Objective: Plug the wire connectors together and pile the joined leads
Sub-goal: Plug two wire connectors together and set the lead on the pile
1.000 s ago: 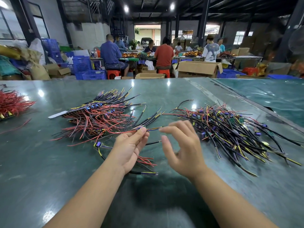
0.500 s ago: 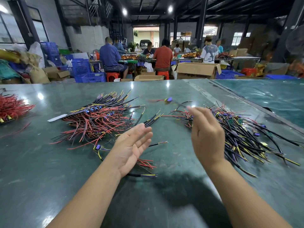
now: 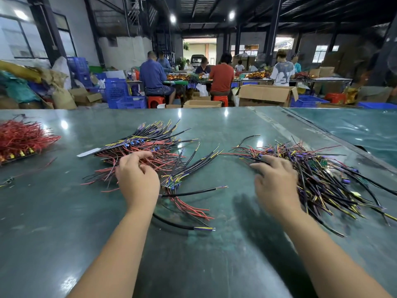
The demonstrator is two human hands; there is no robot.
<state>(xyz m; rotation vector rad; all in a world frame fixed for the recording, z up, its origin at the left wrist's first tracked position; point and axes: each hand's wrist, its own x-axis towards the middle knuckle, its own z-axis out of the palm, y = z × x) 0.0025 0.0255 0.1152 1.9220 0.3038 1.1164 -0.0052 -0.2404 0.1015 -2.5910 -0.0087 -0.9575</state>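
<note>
On the green table lies a left pile of red and black leads with blue connectors. My left hand hovers over its near edge, fingers curled down into the red wires; whether it pinches one is hidden. To the right sprawls a larger pile of black, yellow and red leads. My right hand rests on that pile's left edge, palm down and fingers spread, holding nothing. Between my hands sits a small bundle of black cables and red wires, with one loose black cable nearer to me.
A heap of red wires lies at the far left of the table. A white label strip sticks out from the left pile. A second table surface adjoins at the right. People sit among boxes and crates beyond the far edge.
Both hands held a lead between them, then the right hand flung it toward the right pile. Now the left hand has reached forward to the left pile, and the right hand has dropped onto the right pile.
</note>
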